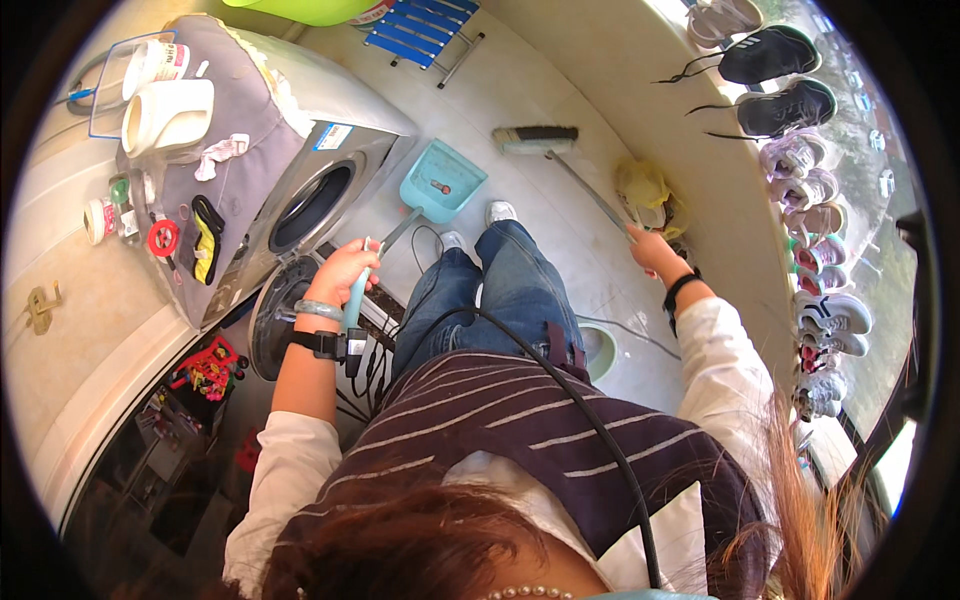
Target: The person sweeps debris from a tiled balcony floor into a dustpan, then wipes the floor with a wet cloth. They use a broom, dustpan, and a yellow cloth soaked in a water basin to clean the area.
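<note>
My left hand (344, 271) grips the handle of a light blue dustpan (459, 171), whose pan is out over the pale tiled floor beyond my feet. A small reddish-brown item (441, 187) lies in the pan; it is too small to name surely. In my right hand (657, 251) is the thin grey handle of a broom (537, 139). The broom's head, with dark bristles and a light backing, rests on the floor to the right of the dustpan, apart from it.
At the left stands a front-loading washing machine (315, 199) with its round door (281, 315) swung out. A yellow plastic bag (639, 184) sits by the right wall. Several shoes (787, 109) line the window ledge. Ahead is a blue folding stool (420, 30); a pale green basin (602, 352) lies beside my legs.
</note>
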